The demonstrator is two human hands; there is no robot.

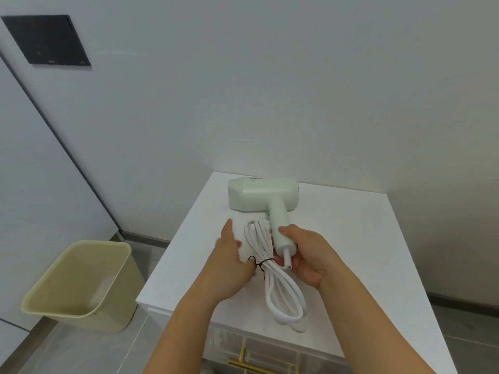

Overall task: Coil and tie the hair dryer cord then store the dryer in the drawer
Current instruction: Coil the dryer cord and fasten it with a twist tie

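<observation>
A pale green hair dryer (pixel 259 194) lies on the white cabinet top (pixel 351 238), nozzle to the left, handle toward me. My right hand (pixel 305 255) grips the lower end of its handle. The white cord (pixel 278 290) is coiled into a long bundle beside the handle, reaching to the cabinet's front edge. A thin black tie (pixel 260 264) wraps the bundle at its middle. My left hand (pixel 232 263) touches the bundle at the tie, fingertips pinching the tie's loose end, thumb raised.
A beige waste bin (pixel 78 287) stands on the floor to the left. Below the cabinet's front edge, a drawer front with a gold handle (pixel 243 360) shows. White walls close behind; a dark panel (pixel 48 40) hangs upper left.
</observation>
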